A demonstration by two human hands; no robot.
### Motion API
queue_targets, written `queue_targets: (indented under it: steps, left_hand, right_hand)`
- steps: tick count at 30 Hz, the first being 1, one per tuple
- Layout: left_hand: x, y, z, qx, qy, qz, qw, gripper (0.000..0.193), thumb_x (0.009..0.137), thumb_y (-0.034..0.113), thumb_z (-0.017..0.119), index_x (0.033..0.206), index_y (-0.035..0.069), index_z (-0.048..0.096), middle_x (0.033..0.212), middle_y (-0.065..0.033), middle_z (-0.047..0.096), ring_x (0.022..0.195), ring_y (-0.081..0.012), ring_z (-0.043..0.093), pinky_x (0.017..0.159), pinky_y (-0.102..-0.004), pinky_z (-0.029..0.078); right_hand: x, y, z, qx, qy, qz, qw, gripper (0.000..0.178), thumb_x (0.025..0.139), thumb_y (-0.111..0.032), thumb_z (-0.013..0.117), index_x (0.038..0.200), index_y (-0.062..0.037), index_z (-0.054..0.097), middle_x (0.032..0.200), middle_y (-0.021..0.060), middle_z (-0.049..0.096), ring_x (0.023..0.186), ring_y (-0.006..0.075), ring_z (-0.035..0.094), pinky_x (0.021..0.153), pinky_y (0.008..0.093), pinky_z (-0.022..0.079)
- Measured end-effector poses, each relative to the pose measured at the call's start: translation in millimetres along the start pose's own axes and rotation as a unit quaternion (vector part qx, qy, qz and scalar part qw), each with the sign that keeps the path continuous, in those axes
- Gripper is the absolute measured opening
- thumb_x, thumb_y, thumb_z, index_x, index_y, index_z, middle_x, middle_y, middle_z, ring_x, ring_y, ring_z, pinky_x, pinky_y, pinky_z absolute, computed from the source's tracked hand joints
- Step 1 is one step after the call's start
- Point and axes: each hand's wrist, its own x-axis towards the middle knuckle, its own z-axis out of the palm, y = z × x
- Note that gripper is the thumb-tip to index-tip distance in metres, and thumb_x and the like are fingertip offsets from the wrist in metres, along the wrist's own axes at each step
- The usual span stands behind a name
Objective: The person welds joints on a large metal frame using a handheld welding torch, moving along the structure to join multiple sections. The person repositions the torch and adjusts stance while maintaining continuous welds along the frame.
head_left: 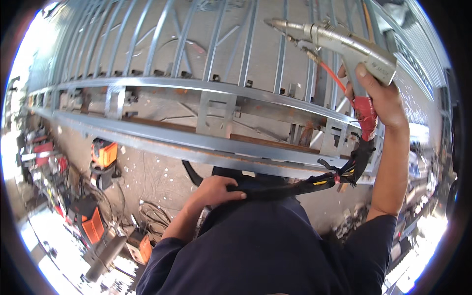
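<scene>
Right grip wrapped round a gun — far right, over a steel frame — left grip curled on its cable, near; positioning, apparently, and any next move calls for slack.

That gun looks like bare metal, kinda satin with a few bright glints, and the red tape on it is wrinkly and a bit shiny. The cable cover reads as matt black cloth from where I'm standing. The bars are smooth, glossy metal, but the front rail has rusty streaks. The shirt's plain matt cloth.
</scene>
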Motion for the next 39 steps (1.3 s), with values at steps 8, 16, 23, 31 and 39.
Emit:
queue_targets:
  steps: [8,16,23,31,39]
  left_hand:
    - [49.2,13.9,126.4,-0.018,0.062,-0.031,0.997,0.074,0.080,0.071,0.072,0.120,0.009,0.074,0.112,-0.0213,0.074,0.110,-0.0386,0.069,0.096,-0.0439,0.053]
    - [83.7,-4.5,139.8,-0.075,0.035,-0.038,0.996,0.072,0.080,0.072,0.071,0.120,0.012,0.074,0.110,-0.0206,0.074,0.111,-0.0394,0.068,0.096,-0.0456,0.052]
    - [116.4,-20.0,133.1,-0.096,-0.025,-0.035,0.994,0.071,0.082,0.071,0.068,0.120,0.012,0.073,0.112,-0.0192,0.073,0.111,-0.0383,0.068,0.096,-0.0455,0.052]
    - [126.2,-18.2,119.7,-0.198,0.053,0.037,0.978,0.065,0.080,0.048,0.080,0.133,0.012,0.068,0.130,-0.0173,0.068,0.120,-0.0364,0.063,0.101,-0.0462,0.050]
    - [130.3,-20.7,132.5,-0.204,0.076,0.060,0.974,0.070,0.079,0.048,0.079,0.138,0.013,0.064,0.142,-0.0207,0.061,0.131,-0.0408,0.056,0.109,-0.0473,0.046]
  right_hand:
    - [5.3,35.1,12.3,-0.022,-0.151,0.045,0.987,0.056,0.099,-0.042,0.071,0.134,0.0007,0.060,0.105,0.0106,0.070,0.076,0.0166,0.067,0.069,0.0347,0.057]
    - [102.3,65.6,82.0,0.001,-0.263,0.106,0.959,0.061,0.097,-0.049,0.072,0.133,0.0001,0.064,0.106,0.0097,0.070,0.086,0.0162,0.066,0.072,0.0315,0.055]
    - [156.4,93.8,130.3,-0.026,-0.317,0.138,0.938,0.065,0.098,-0.048,0.070,0.136,0.0032,0.062,0.122,0.0139,0.069,0.111,0.0200,0.062,0.094,0.0334,0.053]
    - [178.4,119.5,129.6,-0.028,-0.350,0.206,0.913,0.074,0.096,-0.057,0.068,0.141,0.0014,0.060,0.132,0.0202,0.068,0.124,0.0273,0.062,0.108,0.0348,0.046]
    - [180.3,116.1,134.5,0.023,-0.354,0.208,0.912,0.054,0.099,-0.048,0.068,0.125,-0.0007,0.064,0.092,0.0083,0.072,0.068,0.0140,0.067,0.060,0.0298,0.058]
